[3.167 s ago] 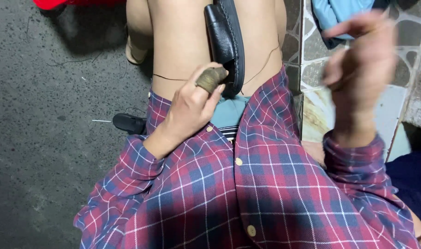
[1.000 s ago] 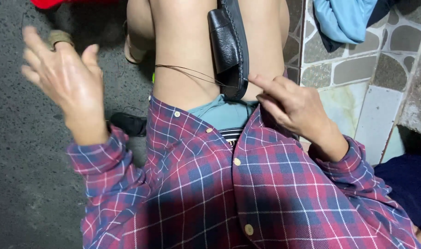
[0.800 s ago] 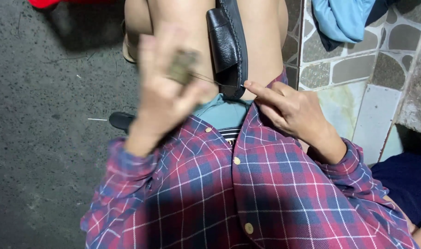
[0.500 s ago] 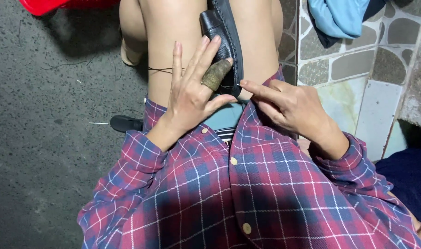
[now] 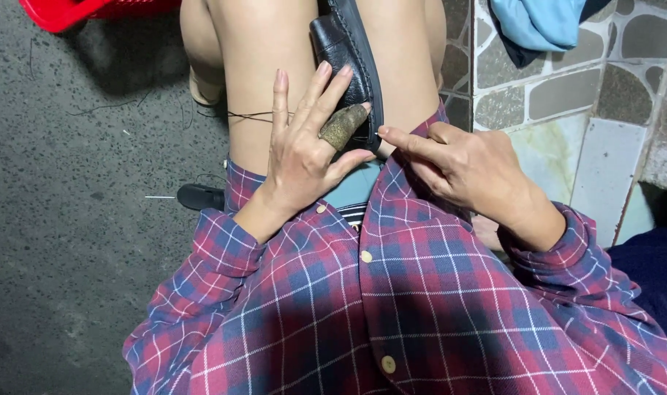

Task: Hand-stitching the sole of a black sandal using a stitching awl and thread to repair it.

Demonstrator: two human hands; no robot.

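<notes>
Now, left hand [image 5: 300, 150]: fingers spread wide, flat on the bare thigh, a brown thimble-like cap [image 5: 343, 126] on the index finger
Right hand [image 5: 465, 168]: forefinger and thumb pinched narrow at the shoe's edge
Black shoe [image 5: 344, 47]: wedged between the thighs
Thread [image 5: 249, 115]: dark, lying across the left thigh

A dark grey, speckled concrete floor [image 5: 70, 219] fills the left side. At the top left corner lies the edge of a red plastic basket [image 5: 77, 10]. A small black object [image 5: 200, 197] rests on the floor just beside the red-and-blue checked shirt [image 5: 392, 307]. To the right stands a low wall of irregular grey and brown stone tiles [image 5: 567, 95], with a light blue cloth [image 5: 542, 22] draped over its top.
</notes>
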